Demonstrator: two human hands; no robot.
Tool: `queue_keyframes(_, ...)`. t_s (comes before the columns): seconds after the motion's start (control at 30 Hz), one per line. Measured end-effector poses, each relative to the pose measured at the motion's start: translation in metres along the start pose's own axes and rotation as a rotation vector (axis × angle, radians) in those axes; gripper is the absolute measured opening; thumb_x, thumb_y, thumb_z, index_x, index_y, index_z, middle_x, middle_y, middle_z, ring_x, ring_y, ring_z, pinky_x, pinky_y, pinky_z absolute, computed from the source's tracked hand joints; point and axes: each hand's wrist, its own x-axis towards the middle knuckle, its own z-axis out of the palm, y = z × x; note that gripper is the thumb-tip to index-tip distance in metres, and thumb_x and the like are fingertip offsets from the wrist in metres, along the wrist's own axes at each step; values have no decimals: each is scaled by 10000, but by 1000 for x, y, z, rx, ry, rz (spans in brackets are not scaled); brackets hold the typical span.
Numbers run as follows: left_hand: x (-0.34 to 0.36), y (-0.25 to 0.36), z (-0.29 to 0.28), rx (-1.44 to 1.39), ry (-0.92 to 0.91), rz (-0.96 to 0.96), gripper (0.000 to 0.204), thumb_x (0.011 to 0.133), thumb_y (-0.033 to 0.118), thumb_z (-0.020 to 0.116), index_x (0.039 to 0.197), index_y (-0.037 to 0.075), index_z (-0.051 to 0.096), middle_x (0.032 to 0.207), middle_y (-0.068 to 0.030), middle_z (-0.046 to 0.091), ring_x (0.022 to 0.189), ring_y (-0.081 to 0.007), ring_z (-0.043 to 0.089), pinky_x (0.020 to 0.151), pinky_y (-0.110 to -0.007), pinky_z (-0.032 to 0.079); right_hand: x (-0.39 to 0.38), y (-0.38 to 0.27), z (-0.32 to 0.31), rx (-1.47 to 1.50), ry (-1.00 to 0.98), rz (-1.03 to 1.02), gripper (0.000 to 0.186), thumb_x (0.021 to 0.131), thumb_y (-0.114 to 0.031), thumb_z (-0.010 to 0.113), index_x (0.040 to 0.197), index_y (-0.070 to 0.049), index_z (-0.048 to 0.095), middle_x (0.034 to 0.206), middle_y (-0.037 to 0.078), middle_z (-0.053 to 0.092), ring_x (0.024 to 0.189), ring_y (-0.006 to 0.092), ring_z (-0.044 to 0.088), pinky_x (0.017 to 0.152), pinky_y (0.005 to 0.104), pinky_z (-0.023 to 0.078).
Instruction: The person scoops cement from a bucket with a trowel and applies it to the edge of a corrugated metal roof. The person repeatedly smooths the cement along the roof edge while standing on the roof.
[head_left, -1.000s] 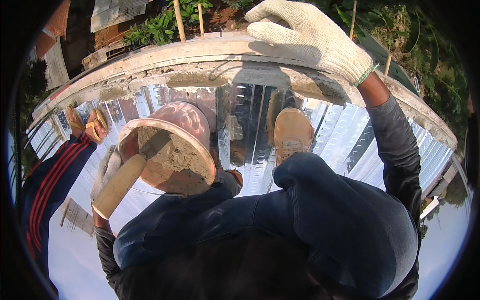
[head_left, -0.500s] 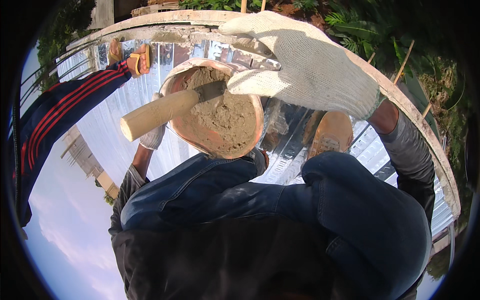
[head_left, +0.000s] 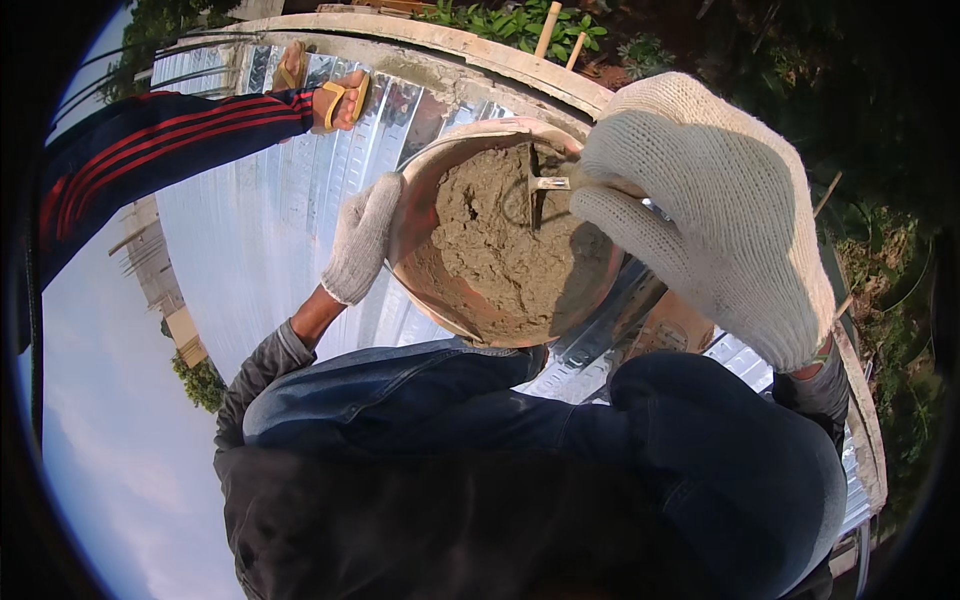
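A round bucket (head_left: pixel 408 268) of wet grey mortar (head_left: pixel 500 262) stands before my knees, its inside wall reddish. My left hand (head_left: pixel 366 240), in a white knit glove, is closed on the bucket's left rim. Over the right rim, my gloved right hand (head_left: pixel 705 215) grips a trowel (head_left: pixel 551 184) by its handle, which the fingers mostly hide. The trowel's metal neck shows beside the thumb, and its blade is seen edge-on, partly sunk in the mortar.
Shiny corrugated metal sheeting (head_left: pixel 250 200) lies under the bucket and my feet. A concrete edge (head_left: pixel 430 40) curves along the far side, with plants (head_left: pixel 520 28) and wooden stakes (head_left: pixel 547 30) beyond. At the far left stands another person in striped trousers (head_left: pixel 190 140) and yellow sandals (head_left: pixel 335 105).
My right hand, earlier loosely open beside the trowel's blade, has closed around its handle. The trowel has turned from pointing its handle left. The bucket appears farther right, my left hand more fully visible.
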Motion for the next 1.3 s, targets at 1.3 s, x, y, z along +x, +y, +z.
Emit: queue_keyframes(1.3, 31, -94, 12, -319, 242, 62, 408, 1140, 455, 667, 1008, 75, 736, 886, 60, 640, 798, -66, 562, 682, -280, 463, -125, 8, 6, -1299, 1013, -25, 581, 1035, -335, 771, 1514, -70, 576, 1211, 168, 750, 1076, 346, 746, 926, 435, 587)
